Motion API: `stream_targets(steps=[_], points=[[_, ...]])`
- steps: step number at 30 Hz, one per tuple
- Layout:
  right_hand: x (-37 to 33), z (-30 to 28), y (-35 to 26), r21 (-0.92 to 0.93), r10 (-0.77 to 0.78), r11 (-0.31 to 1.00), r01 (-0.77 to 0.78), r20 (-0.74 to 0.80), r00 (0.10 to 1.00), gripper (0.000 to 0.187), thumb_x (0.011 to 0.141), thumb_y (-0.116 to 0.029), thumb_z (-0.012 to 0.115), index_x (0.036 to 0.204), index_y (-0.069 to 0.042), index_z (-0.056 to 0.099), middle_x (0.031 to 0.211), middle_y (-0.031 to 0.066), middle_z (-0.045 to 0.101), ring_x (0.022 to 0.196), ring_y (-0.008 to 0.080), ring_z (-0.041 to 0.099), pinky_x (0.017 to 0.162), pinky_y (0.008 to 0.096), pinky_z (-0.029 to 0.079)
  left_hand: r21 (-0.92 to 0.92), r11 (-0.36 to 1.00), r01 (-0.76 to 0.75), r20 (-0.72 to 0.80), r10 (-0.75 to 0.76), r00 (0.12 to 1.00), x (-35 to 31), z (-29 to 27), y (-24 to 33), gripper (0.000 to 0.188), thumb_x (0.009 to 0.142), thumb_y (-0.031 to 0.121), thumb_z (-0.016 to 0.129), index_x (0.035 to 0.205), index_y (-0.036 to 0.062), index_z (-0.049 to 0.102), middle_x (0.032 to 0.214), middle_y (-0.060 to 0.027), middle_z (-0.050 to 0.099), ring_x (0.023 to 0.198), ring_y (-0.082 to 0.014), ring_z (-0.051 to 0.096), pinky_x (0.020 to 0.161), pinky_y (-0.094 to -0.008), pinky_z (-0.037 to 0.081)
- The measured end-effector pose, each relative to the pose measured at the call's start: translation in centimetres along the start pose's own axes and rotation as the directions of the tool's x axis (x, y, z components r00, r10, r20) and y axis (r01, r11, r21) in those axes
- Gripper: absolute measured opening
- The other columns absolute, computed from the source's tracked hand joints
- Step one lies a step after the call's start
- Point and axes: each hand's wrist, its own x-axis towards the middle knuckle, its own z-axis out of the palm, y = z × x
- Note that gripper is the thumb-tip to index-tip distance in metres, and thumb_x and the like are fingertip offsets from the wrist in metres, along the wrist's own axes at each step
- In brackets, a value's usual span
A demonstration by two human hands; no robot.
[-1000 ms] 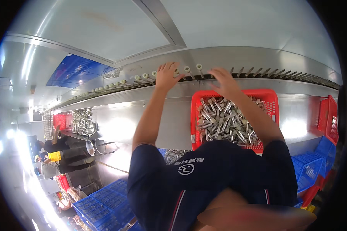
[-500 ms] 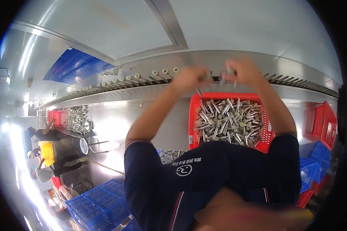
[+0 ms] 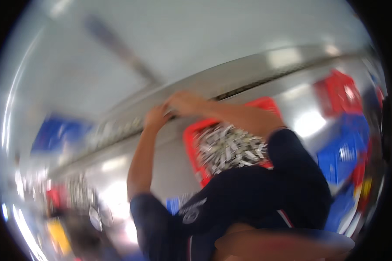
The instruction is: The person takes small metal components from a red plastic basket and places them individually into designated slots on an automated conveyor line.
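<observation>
My left hand (image 3: 156, 116) and my right hand (image 3: 185, 103) are close together over the long metal rail (image 3: 244, 88) at the back of the bench. Both look closed, with bent fingers meeting near the rail's dark slot. Blur hides what they hold, if anything. Below my right forearm sits a red plastic basket (image 3: 190, 145), full of loose short metal parts (image 3: 231, 150) with shiny shafts and duller ends. Pale pieces (image 3: 122, 127) stand in the rail to the left of my hands, badly smeared.
A second red basket (image 3: 340, 93) stands at the far right, with blue crates (image 3: 339, 152) below it. Another blue crate (image 3: 59, 132) shows behind the rail at the left. More metal parts (image 3: 78, 189) lie farther down the bench. The whole picture is motion-blurred.
The view has turned, tilting the bench and rail. My hands, apart above the basket's far edge with metal parts in them, are now together farther left along the rail.
</observation>
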Motion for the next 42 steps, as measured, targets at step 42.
stream_targets(steps=[42], points=[[-7.2,3.9,8.5,0.113,0.497,0.865,-0.489,-0.046,0.867,0.032,0.082,-0.03,0.062,0.102,-0.006,0.061,0.08,0.0116,0.063,0.075,0.0259,0.061,0.068,0.0359,0.048,-0.367,0.747,-0.555,-0.143,0.544,0.827,-4.0,13.2,5.1,0.05,0.073,0.04,0.068,0.11,0.0071,0.058,0.121,-0.0138,0.051,0.112,-0.033,0.048,0.096,-0.0451,0.037]])
